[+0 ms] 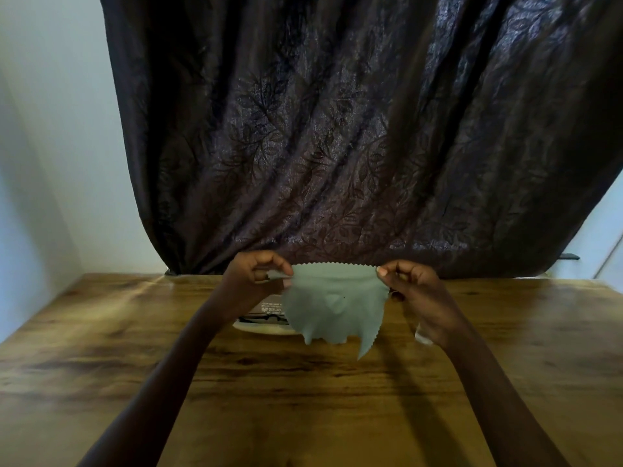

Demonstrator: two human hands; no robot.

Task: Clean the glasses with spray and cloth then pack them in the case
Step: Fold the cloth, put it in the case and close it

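So both hands are up in the lower middle of the frame with the cloth [333, 305] stretched between them. It's a pale grey-green one with zigzag-cut edges. The left hand [256, 274] pinches the top left corner between thumb and fingertips, with the other fingers curled in. The right hand [411, 288] does the same at the top right corner, thumb nail facing the camera. The top edge is pulled fairly taut and the rest hangs loose in the air, its bottom corners dangling above the table [118, 348] without touching it.

Right behind the cloth, a bit left of centre, a cream oval case [259, 329] sits on the wood. The dark frame of the glasses [263, 319] shows in it, mostly hidden by the cloth and the left wrist. There's some printed white surface just above them, too blurry to read.

Something small and clear [423, 336] pokes out under the right wrist, can't tell what it is.

A dark leaf-patterned curtain [337, 129] fills the upper frame, with a pale wall [50, 129] at the left.
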